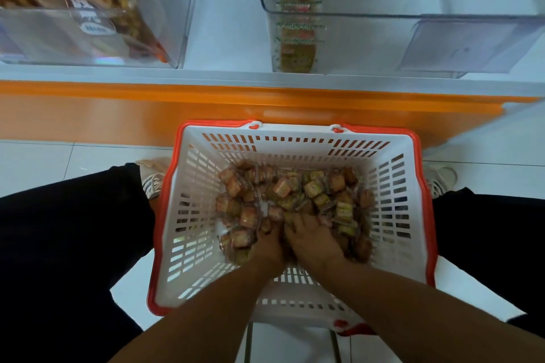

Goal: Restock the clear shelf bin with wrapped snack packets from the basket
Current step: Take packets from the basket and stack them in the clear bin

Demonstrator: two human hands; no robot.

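Both my left hand (269,240) and right hand (314,237) are dug side by side into the snack packets (283,194) heaped in the basket (298,134) to scoop a load, fingers buried so I cannot tell their grip, for the clear bin (383,12) at one o'clock.

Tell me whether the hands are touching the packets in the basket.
Touching. The head view shows both hands pressed into the packets, fingertips buried among them.

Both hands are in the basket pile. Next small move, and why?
Probably close both hands around a bunch and lift it. The left hand and right hand are side by side, dug into the snack packets in the basket; the clear bin above is mostly unfilled.
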